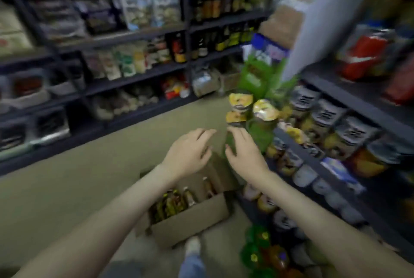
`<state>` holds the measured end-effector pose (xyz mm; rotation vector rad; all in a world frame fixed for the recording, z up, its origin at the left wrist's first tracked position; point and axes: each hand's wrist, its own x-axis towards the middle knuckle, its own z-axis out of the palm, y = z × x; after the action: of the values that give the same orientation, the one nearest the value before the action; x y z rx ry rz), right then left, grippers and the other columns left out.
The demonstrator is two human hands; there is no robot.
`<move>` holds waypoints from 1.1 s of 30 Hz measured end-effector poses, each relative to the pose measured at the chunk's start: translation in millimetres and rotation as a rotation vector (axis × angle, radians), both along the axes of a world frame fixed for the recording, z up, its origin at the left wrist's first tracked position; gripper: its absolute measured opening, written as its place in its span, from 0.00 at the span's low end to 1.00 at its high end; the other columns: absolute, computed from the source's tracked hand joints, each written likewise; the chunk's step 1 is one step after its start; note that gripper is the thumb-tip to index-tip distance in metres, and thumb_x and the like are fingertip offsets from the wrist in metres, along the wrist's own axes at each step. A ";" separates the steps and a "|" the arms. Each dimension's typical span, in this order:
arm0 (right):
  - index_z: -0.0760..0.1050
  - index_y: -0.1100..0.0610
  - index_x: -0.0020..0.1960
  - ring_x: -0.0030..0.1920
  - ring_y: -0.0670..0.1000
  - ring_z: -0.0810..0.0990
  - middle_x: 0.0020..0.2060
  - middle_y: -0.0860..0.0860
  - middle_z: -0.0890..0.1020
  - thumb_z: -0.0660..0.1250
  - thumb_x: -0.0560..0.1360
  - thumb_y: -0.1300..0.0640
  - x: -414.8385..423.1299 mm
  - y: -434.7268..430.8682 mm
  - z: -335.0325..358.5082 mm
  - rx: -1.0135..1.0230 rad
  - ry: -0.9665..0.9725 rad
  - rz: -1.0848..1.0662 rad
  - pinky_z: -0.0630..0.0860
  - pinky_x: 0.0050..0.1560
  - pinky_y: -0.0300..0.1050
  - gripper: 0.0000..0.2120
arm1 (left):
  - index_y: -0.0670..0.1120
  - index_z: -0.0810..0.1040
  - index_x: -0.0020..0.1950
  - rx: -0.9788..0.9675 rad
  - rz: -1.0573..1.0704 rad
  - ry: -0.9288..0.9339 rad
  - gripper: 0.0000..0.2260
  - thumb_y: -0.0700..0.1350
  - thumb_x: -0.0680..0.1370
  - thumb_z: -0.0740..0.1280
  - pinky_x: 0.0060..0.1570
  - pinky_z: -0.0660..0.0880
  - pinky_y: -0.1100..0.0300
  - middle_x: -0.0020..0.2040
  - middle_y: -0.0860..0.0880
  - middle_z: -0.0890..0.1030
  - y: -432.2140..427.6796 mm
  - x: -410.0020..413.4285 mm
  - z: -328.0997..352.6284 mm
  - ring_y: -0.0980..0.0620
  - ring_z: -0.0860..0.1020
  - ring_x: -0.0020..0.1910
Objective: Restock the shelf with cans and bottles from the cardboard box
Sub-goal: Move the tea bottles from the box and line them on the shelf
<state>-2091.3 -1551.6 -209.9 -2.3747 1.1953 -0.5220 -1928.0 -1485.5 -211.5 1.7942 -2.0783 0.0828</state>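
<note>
The picture is blurred. An open cardboard box sits on the floor below my hands, with several bottles standing upright in it. My left hand hovers above the box with spread fingers and holds nothing. My right hand is at the front edge of the right-hand shelf. Its thumb and forefinger lie round a green can. Directly above that can are cans with yellow lids. Rows of jars fill the shelf behind them.
Dark shelving with bags and bottles lines the far side of the aisle. A grey blurred shape hangs at the upper right. Green and orange packs lie low on the right. My shoe is beside the box.
</note>
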 end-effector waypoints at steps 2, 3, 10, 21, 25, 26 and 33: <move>0.66 0.59 0.69 0.67 0.54 0.68 0.64 0.54 0.71 0.62 0.78 0.61 46.8 -10.9 -40.3 0.072 0.037 0.049 0.66 0.64 0.45 0.21 | 0.42 0.76 0.62 0.104 0.098 0.058 0.22 0.51 0.74 0.55 0.41 0.78 0.54 0.49 0.43 0.81 4.9 43.8 -40.7 0.42 0.81 0.46; 0.66 0.58 0.70 0.67 0.54 0.68 0.64 0.54 0.71 0.62 0.78 0.60 67.7 -16.2 -60.9 0.113 0.061 0.067 0.66 0.64 0.45 0.20 | 0.42 0.77 0.61 0.153 0.139 0.082 0.21 0.50 0.75 0.56 0.40 0.78 0.54 0.48 0.43 0.81 7.4 63.6 -61.3 0.42 0.81 0.45; 0.64 0.54 0.71 0.66 0.51 0.69 0.66 0.50 0.69 0.61 0.79 0.60 186.5 -78.8 -210.8 0.361 0.244 0.121 0.71 0.61 0.45 0.21 | 0.43 0.77 0.58 0.366 0.246 0.104 0.15 0.44 0.73 0.63 0.36 0.79 0.56 0.49 0.45 0.81 -14.1 184.6 -210.4 0.45 0.81 0.42; 0.55 0.49 0.77 0.71 0.53 0.64 0.72 0.53 0.63 0.59 0.80 0.61 202.5 -133.8 -570.5 0.654 0.622 0.109 0.64 0.69 0.47 0.29 | 0.45 0.76 0.62 0.635 0.227 0.080 0.24 0.43 0.67 0.75 0.41 0.79 0.52 0.54 0.43 0.80 -67.6 227.2 -554.8 0.45 0.81 0.46; 0.43 0.42 0.78 0.73 0.56 0.60 0.74 0.54 0.57 0.57 0.80 0.63 202.6 -139.4 -693.1 0.729 0.751 0.219 0.63 0.69 0.50 0.35 | 0.44 0.73 0.67 0.823 0.253 0.146 0.28 0.43 0.68 0.74 0.51 0.77 0.49 0.60 0.40 0.77 -70.7 210.6 -669.4 0.41 0.79 0.55; 0.40 0.39 0.77 0.73 0.57 0.61 0.75 0.54 0.54 0.57 0.80 0.63 202.5 -138.2 -720.4 0.752 0.758 0.256 0.64 0.70 0.53 0.37 | 0.45 0.67 0.72 0.899 0.279 0.159 0.28 0.44 0.73 0.69 0.59 0.72 0.49 0.66 0.40 0.71 -70.4 205.0 -693.1 0.41 0.74 0.63; 0.30 0.36 0.73 0.75 0.59 0.54 0.76 0.53 0.43 0.65 0.77 0.52 212.8 -140.9 -834.3 0.848 0.746 0.219 0.60 0.72 0.59 0.46 | 0.54 0.42 0.78 1.116 0.311 0.183 0.31 0.46 0.81 0.57 0.73 0.52 0.50 0.78 0.43 0.47 -67.2 183.2 -807.9 0.43 0.49 0.76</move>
<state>-1878.5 -1692.5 -1044.2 -1.8891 1.0778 0.8612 -1744.8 -1552.7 -1019.4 2.5389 -1.7724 -1.3321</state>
